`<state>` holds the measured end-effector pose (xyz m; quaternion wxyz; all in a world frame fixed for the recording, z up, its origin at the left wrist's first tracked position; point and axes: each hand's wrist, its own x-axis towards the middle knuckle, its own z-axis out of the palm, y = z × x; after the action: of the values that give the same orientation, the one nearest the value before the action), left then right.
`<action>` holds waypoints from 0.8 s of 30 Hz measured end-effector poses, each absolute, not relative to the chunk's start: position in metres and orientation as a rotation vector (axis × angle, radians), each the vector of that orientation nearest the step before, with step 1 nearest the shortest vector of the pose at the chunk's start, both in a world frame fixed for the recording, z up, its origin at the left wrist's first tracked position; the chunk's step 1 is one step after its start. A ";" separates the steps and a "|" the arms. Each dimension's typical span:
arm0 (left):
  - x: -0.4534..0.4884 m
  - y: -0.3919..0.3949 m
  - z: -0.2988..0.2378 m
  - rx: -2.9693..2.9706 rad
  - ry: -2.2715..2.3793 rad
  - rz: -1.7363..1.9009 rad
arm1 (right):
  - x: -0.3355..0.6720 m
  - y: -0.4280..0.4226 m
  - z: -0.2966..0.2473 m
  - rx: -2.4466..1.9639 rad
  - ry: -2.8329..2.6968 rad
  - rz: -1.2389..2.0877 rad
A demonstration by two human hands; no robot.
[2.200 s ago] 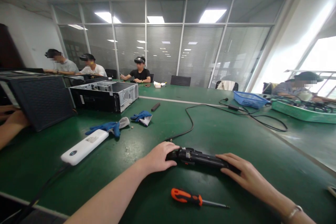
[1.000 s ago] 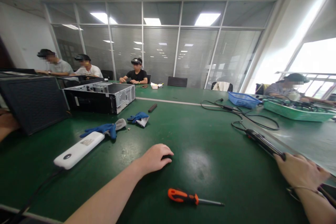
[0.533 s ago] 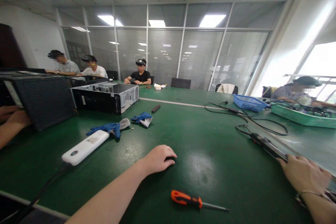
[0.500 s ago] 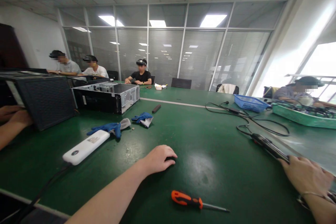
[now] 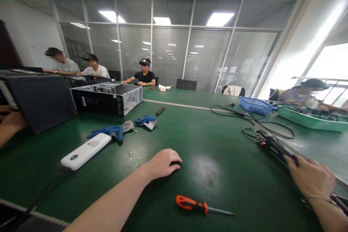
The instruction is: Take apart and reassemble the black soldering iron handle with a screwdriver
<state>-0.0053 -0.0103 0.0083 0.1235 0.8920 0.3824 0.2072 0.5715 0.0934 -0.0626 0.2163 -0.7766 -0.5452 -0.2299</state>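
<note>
My left hand (image 5: 164,163) rests on the green table, its thumb apart from loosely curled fingers, with nothing visible in it. Below and right of it lies an orange-and-black screwdriver (image 5: 190,203), its shaft pointing right. At the right, my right hand (image 5: 312,175) has its fingers closed on a long black device with metal edges (image 5: 274,145), held tilted near the table. Its exact kind is unclear, and the hand hides its near end. A black cable (image 5: 251,128) lies close to its far end.
Left are a white power strip (image 5: 87,151), blue work gloves (image 5: 108,131) and an open computer case (image 5: 106,98). A co-worker's hand (image 5: 12,123) is at a dark case (image 5: 46,101). Blue (image 5: 257,106) and green baskets (image 5: 312,119) stand right. Other people sit around the table.
The black device in my right hand has turned, showing more of its top face at the far end. The view has shifted slightly. My left hand stays on the table.
</note>
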 end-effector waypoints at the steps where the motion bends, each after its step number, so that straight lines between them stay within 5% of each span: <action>1: -0.005 -0.010 0.008 2.601 1.112 0.605 | 0.566 0.092 -0.062 -2.136 -1.547 -0.643; 18: -0.006 -0.009 0.004 2.616 1.115 0.644 | 0.484 0.084 -0.072 -1.940 -1.935 -0.416; 24: -0.006 -0.012 0.007 2.532 1.235 0.771 | 0.406 0.065 -0.055 -1.585 -2.123 -0.077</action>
<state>-0.0056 -0.0115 0.0074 0.1102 0.8616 0.4202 0.2623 0.4059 0.0655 -0.0552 0.2433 -0.5800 -0.7769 -0.0282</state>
